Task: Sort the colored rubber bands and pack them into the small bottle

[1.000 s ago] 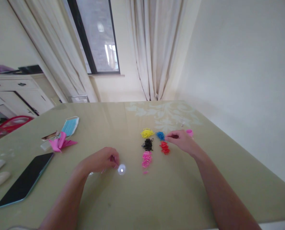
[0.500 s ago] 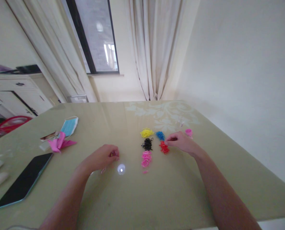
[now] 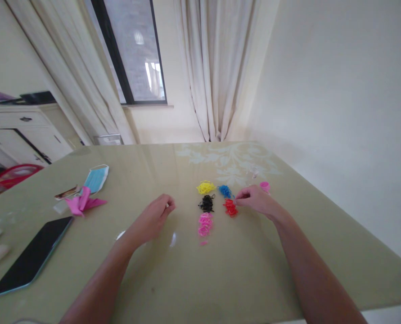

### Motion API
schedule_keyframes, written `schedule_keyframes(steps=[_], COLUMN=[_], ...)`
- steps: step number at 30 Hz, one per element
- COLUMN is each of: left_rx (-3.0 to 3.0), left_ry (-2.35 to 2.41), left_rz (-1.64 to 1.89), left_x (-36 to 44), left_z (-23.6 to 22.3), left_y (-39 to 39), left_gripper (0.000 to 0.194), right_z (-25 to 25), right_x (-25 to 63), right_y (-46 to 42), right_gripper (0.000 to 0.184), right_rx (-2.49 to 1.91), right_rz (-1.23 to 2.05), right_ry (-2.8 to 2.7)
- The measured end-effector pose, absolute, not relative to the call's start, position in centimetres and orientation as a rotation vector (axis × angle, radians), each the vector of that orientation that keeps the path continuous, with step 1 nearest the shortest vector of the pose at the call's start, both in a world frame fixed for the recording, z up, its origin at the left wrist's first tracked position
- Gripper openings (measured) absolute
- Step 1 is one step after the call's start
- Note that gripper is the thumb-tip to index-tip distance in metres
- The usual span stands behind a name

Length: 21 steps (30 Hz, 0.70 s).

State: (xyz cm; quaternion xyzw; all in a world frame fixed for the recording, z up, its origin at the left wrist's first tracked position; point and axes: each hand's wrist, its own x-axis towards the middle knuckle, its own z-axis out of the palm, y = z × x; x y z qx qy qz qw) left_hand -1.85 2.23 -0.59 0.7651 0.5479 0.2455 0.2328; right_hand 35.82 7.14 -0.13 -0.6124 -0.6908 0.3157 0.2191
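Note:
Small piles of coloured rubber bands lie right of the table's middle: yellow bands [image 3: 205, 187], blue bands [image 3: 225, 191], black bands [image 3: 206, 204], red bands [image 3: 230, 208] and pink bands [image 3: 205, 224]. My right hand [image 3: 256, 200] has thumb and index finger pinched at the right edge of the red pile; whatever is between the fingertips is too small to make out. Left of the black pile, my left hand [image 3: 155, 216] hovers with its fingers curled together in a pinch. What it holds, if anything, cannot be seen.
A pink ring-like cup [image 3: 264, 186] stands behind my right hand. At the left are a blue face mask [image 3: 96, 179], a pink folded-paper shape [image 3: 83, 202] and a dark tablet [image 3: 33, 254]. A wall [image 3: 349, 135] runs along the table's right side.
My left hand has moved up and right, toward the piles, and its forearm now covers the pale loop that lay by the wrist. My right hand stays at the red bands.

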Motion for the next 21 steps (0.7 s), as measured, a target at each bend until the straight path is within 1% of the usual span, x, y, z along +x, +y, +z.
schedule_keyframes(steps=[3, 8, 13, 18, 21], left_rx=[1.949, 1.702, 1.563, 1.524, 1.527], left_ry=[1.484, 1.211, 1.069, 1.062, 1.056], left_rz=[0.823, 0.977, 0.947, 0.91, 0.903], left_x=[-0.6, 1.0, 2.1, 2.6, 2.6], left_z=[-0.3, -0.5, -1.0, -1.3, -1.2], left_y=[1.9, 1.2, 0.7, 0.4, 0.3], left_gripper=[0.022, 0.03, 0.031, 0.036, 0.036], right_z=[0.2, 1.0, 0.2, -1.0, -0.9], right_x=[35.5, 31.6, 26.6, 24.9, 25.0], right_y=[6.9, 5.2, 3.0, 2.1, 2.0], right_gripper=[0.016, 0.028, 0.024, 0.022, 0.021], right_rx=[-1.614, -1.249, -0.983, -0.937, -0.93], right_rz=[0.842, 0.886, 0.857, 0.834, 0.83], right_ry=[-1.933, -1.889, -1.956, -1.987, -1.979])
